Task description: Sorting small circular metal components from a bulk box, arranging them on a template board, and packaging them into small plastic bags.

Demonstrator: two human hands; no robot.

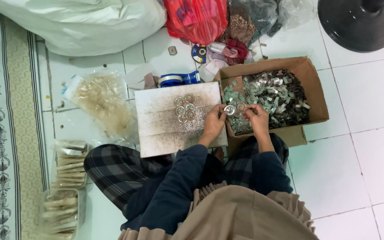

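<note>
White glazed tile floor (361,146), glossy, grey grout lines. Far left, a big white sack (80,22), soft & bulging; along the left edge a woven mat (5,133) w/ a dark floral border. Far right, a round black stand base (358,18), matte. Far middle, a red plastic bag (196,18), crinkly, next to a heap of cloth scraps.

Person sits on the floor, plaid trousers, dark blue sleeves, tan pleated cloth over the lap. Right of centre, an open cardboard box (314,84), brown, flaps up, filled w/ small shiny metal bits (274,95), flat, angular, silver-grey. Just left of it & touching, a flat white board (165,133), rectangular, speckled w/ dark grime. Left of the board, a clear plastic bag (103,102) of pale yellowish pieces; near left, stacked clear packets (69,162) of similar stuff. Beyond the board, a blue tape dispenser (180,79).

On the board's far part, a cluster of round metal rings (185,108), silvery, thin, lying flat & touching each other.

Both hands meet over the seam btw board & box. Left hand (214,122) pinches a round silver disc (230,110) at its edge, fingers curled. Right hand (256,116) is clenched on a second small ring (241,107), just right of the first, over the box's left edge. Discs nearly touch; can't tell if they do.
</note>
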